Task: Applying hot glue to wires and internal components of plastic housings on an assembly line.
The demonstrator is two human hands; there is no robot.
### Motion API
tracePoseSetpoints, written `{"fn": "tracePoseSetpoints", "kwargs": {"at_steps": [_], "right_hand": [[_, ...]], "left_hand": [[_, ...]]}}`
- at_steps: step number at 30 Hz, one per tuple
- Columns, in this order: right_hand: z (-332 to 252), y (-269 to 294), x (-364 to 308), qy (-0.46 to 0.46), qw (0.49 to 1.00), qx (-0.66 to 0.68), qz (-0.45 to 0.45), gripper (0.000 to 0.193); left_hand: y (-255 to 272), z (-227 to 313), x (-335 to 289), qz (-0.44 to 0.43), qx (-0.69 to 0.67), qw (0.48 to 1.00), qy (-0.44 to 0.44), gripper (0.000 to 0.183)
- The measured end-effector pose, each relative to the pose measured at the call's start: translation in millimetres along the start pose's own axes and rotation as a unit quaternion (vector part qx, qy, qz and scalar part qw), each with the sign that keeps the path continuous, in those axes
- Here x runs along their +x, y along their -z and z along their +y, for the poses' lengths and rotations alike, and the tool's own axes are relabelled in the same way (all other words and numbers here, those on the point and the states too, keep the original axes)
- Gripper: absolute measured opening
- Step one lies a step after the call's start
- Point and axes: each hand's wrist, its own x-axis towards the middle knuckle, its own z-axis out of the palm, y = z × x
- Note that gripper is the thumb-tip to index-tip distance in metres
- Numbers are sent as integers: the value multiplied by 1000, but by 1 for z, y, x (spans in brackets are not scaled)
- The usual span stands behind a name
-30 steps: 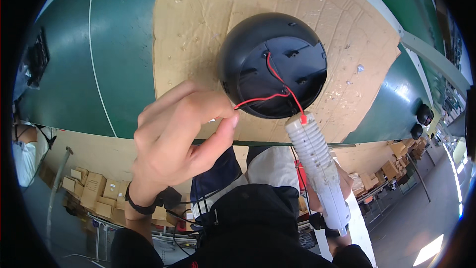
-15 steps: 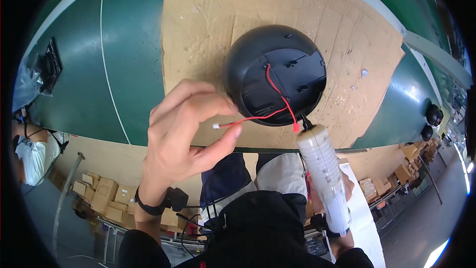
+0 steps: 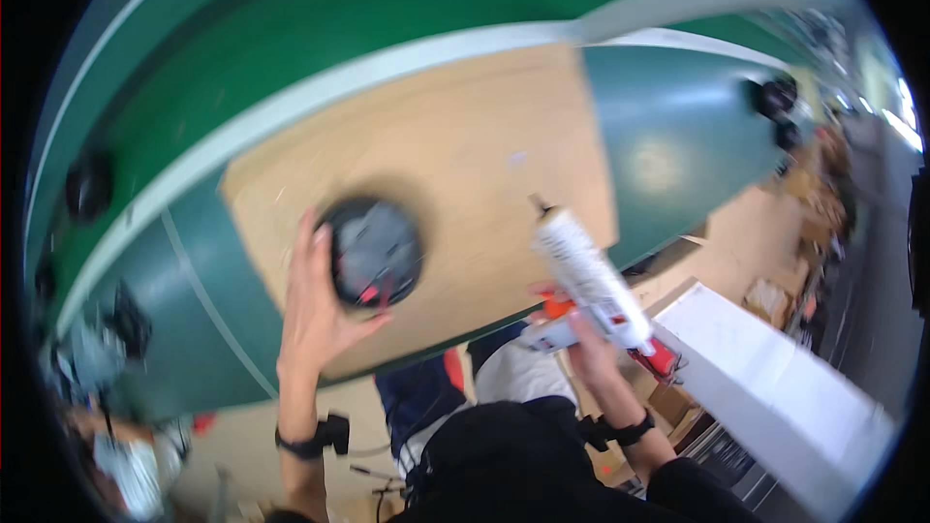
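Note:
A round black plastic housing (image 3: 380,242) sits on the cardboard sheet, blurred by motion. Inside its recessed face a red wire (image 3: 373,292) shows faintly. My left hand (image 3: 315,305) wraps the housing's left side, fingers along the rim and thumb at the near edge. To the right, my right hand (image 3: 589,349) grips a glue gun (image 3: 596,276) with a white barrel, a dark nozzle and an orange trigger. The nozzle points up and left over the cardboard, apart from the housing. Part of the right hand's grip is hidden by the barrel.
The cardboard sheet (image 3: 484,136) covers part of a green bench (image 3: 668,155). A long white box (image 3: 765,378) stands at the near right. Black round parts (image 3: 778,97) lie at the far right, another (image 3: 89,186) at left. Clear plastic bags (image 3: 97,353) lie at the left end.
The view has swung, blurring the scene. My left hand has gone from beside the white wire connector to the housing's side. The glue gun's nozzle has moved away from the housing, rightward.

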Motion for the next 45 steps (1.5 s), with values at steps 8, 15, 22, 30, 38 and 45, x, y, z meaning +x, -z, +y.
{"fn": "tracePoseSetpoints", "kwargs": {"at_steps": [8, 15, 22, 30, 38, 45], "right_hand": [[-11, 62, -31, 116, 976, 170, 67, 30], [-22, 135, -58, 173, 939, 240, 173, 31], [0, 192, -71, 192, 881, 339, 270, 26], [51, 230, -115, 186, 828, 370, 377, 29], [13, 247, -113, 170, 867, 289, 369, 32], [-35, 254, -45, 170, 961, 104, 192, 37]], "left_hand": [[-12, 35, 20, 53, 7, 997, 59, 126], [-61, 136, 118, -37, -70, 990, -114, 127], [-261, 266, 262, -146, 12, 959, -241, 118], [-453, 478, 389, -140, 22, 954, -265, 130], [-366, 485, 326, -206, -119, 914, -328, 89], [-157, 243, 200, -443, -87, 885, -112, 26]]}}
